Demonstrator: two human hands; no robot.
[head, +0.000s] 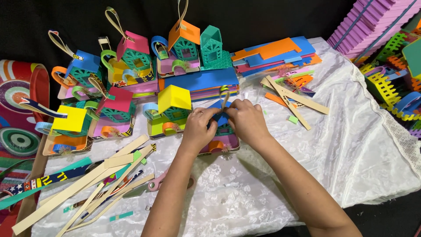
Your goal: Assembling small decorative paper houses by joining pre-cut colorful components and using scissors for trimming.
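1. Far to the left of the blue-roofed foam house (221, 119), a red patterned bag (19, 109) is being left untouched at the table edge.
2. Left of and nearer than the house, loose cream strips (87, 184) are lying fanned over the white lace cloth (372, 145), with pink-handled scissors (153, 184) half hidden under the forearm.
3. Just left of the house, a yellow-roofed house (173, 103) is standing finished; more little houses are crowded behind and to the left of it.
4. The house itself is being worked at mid-table on its pink base: the left hand (199, 127) is being kept narrow, fingertips pinching at the roof edge.
5. The right hand (247, 120) is being closed likewise, pinching the loop strap (224, 97) at the roof peak.
6. By the look of it the piece is light, soft foam, easily crushed or pulled apart at the joints; it is best gripped by the base, not the loop.
7. Right of the house, flat foam sheets (272, 52) are being kept stacked, with purple stacks (372, 24) further off.
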